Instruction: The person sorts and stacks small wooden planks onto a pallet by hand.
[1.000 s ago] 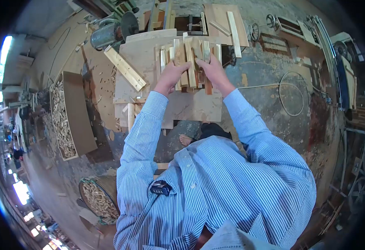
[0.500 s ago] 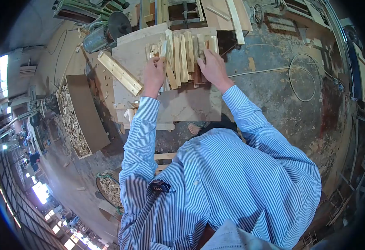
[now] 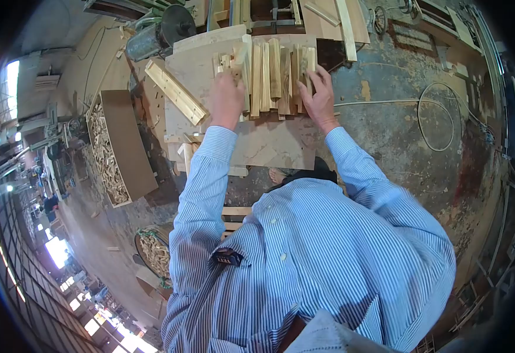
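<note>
A row of wooden strips (image 3: 265,79) lies side by side on a pale board (image 3: 269,144), their lengths running away from me. At the left end of the row is my left hand (image 3: 228,101), smeared by motion, its fingers reaching over some shorter wood pieces (image 3: 224,60). My right hand (image 3: 320,99) is at the row's right end, thumb and fingers apart, fingertips right at the outermost strip (image 3: 311,62). One strip (image 3: 275,67) near the middle overlaps its neighbours.
Left of the row, a longer wooden piece (image 3: 176,92) lies slanted on the board. A bin (image 3: 129,147) of wood scraps stands on the floor to the left, with a round basket (image 3: 154,253) of scraps nearer me. Beyond the board is a machine with a dark disc (image 3: 178,23). A hose (image 3: 381,103) crosses the floor.
The strips now stand more evenly side by side. My right hand has shifted to the right with its fingers spread wider, and my left hand has moved slightly over the left-end pieces.
</note>
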Motion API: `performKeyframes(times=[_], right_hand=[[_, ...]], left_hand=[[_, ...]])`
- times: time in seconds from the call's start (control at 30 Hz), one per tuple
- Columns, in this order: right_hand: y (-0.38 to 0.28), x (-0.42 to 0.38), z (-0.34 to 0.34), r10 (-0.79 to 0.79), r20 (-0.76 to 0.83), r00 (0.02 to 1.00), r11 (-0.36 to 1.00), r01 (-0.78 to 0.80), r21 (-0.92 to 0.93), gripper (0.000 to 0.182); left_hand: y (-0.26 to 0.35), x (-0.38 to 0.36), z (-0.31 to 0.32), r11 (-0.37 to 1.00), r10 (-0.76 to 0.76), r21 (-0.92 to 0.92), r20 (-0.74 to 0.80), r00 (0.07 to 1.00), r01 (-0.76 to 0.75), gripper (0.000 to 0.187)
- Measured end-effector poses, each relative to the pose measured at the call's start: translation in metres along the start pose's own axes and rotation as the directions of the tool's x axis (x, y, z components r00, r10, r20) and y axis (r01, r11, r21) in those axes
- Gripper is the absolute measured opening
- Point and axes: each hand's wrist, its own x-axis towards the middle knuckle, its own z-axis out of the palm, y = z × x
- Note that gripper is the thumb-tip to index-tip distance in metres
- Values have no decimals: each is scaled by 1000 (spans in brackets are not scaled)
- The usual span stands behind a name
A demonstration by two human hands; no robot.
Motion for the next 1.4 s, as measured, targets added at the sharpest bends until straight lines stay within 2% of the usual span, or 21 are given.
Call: performKeyframes(times=[0.03, 0.07, 0.13, 0.23, 0.27, 0.3, 0.33, 0.37, 0.47, 0.53, 0.67, 0.73, 0.87, 0.97, 1.03, 1.17, 1.23, 1.4], right_hand=[[0, -1, 3, 81, -54, 995, 996, -79, 37, 42], [1, -1, 6, 161, -106, 981, 985, -153, 79, 43], [5, 0, 7, 168, -79, 983, 983, -161, 92, 43], [9, -7, 9, 173, -57, 983, 981, -166, 100, 44], [10, -8, 10, 155, -62, 986, 984, -148, 101, 44], [10, -7, 9, 153, -63, 986, 984, -146, 102, 44], [8, -9, 9, 205, -55, 977, 967, -194, 166, 45], [7, -10, 9, 259, -43, 965, 943, -242, 229, 45], [11, -12, 12, 189, -85, 978, 969, -172, 175, 45], [11, -12, 11, 195, -79, 978, 970, -180, 167, 45], [10, -11, 7, 205, -54, 977, 967, -193, 165, 45], [12, -13, 6, 187, -52, 981, 972, -177, 154, 45], [10, -13, 6, 152, -43, 987, 981, -146, 124, 44], [7, -14, 3, 155, -41, 987, 979, -148, 138, 44], [7, -13, 1, 146, -43, 988, 980, -139, 142, 44], [14, -19, 0, 129, -54, 990, 984, -121, 128, 43], [16, -22, 2, 127, -54, 990, 984, -119, 131, 43], [16, -26, 1, 126, -48, 991, 983, -118, 140, 44]], left_hand=[[4, 0, 2, 994, 61, 86, 24, 998, -63, 37], [9, -3, 6, 994, 58, 89, 17, 998, -59, 37], [19, -12, 11, 983, 153, 117, -95, 984, -142, 36], [25, -17, 14, 986, 159, 74, -182, 970, -148, 36], [26, -17, 14, 986, 158, 74, -181, 971, -147, 36], [29, -13, 11, 997, 76, 26, -177, 981, -72, 37], [31, -10, 7, 1000, -6, -20, -168, 986, 3, 39], [33, -7, 3, 1000, -6, -17, -168, 986, 3, 39], [34, -4, 3, 1000, -28, -11, -161, 986, 26, 38], [26, -7, 10, 987, 91, 136, -32, 995, -86, 36], [25, -25, 18, 994, 86, 66, -18, 996, -85, 29], [20, -25, 18, 999, -52, -11, -66, 996, 51, 29], [17, -10, 9, 995, -90, 34, -126, 988, 95, 30], [24, -8, 5, 997, -59, 51, -71, 996, 63, 34], [16, -5, 11, 984, -167, -88, -162, 972, 155, 37], [-11, -3, 8, 976, -201, -103, -98, 975, 191, 41], [-10, -6, 12, 980, -184, 66, -85, 979, 190, 48], [-21, -22, 15, 986, -135, 78, -120, 984, 145, 50]])
